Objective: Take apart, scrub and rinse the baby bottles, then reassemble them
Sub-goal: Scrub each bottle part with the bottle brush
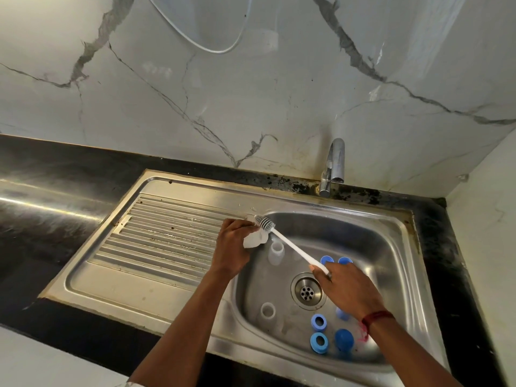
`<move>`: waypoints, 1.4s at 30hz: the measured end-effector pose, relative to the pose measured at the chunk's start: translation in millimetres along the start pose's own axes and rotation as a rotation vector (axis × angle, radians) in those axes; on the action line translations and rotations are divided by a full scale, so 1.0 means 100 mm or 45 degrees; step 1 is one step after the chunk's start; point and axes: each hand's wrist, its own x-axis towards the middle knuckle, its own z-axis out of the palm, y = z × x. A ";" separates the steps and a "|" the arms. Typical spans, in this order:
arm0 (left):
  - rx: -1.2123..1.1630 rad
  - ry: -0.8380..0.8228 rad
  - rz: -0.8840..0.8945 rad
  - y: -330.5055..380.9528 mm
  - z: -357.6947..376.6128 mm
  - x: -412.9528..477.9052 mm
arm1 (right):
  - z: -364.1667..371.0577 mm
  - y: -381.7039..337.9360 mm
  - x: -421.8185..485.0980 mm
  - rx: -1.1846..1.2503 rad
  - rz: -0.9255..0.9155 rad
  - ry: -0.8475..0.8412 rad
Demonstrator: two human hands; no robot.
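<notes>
Steel sink (156, 277) in a black counter (55, 169). Nearest, blue collars (318, 322) and clear bottles (267, 310) lie apart in the basin, awaiting scrubbing. Our right hand (349, 291) clasps the brush (290, 245) handle. Our left hand (231, 247) pinches a pale bottle part (252, 241) against its bristles. Tap (333, 166) beyond.

brushed steel sink (195, 277), glossy marble wall (251, 107), blue plastic rings (319, 322), chrome tap (333, 166).

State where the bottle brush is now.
In the head view, the bottle brush slants above the sink, handle in the right hand, bristles by the clear part in the left hand.
</notes>
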 end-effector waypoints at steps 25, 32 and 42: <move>-2.085 0.055 -1.397 0.58 0.06 0.01 | -0.01 0.17 -0.40 0.303 -0.100 0.036; -2.116 -0.019 -1.335 0.47 0.01 0.10 | -0.07 0.13 -0.55 0.012 -0.090 0.060; -2.517 -0.058 -1.343 0.43 -0.12 -0.04 | -0.08 -0.24 -0.40 0.243 0.036 0.152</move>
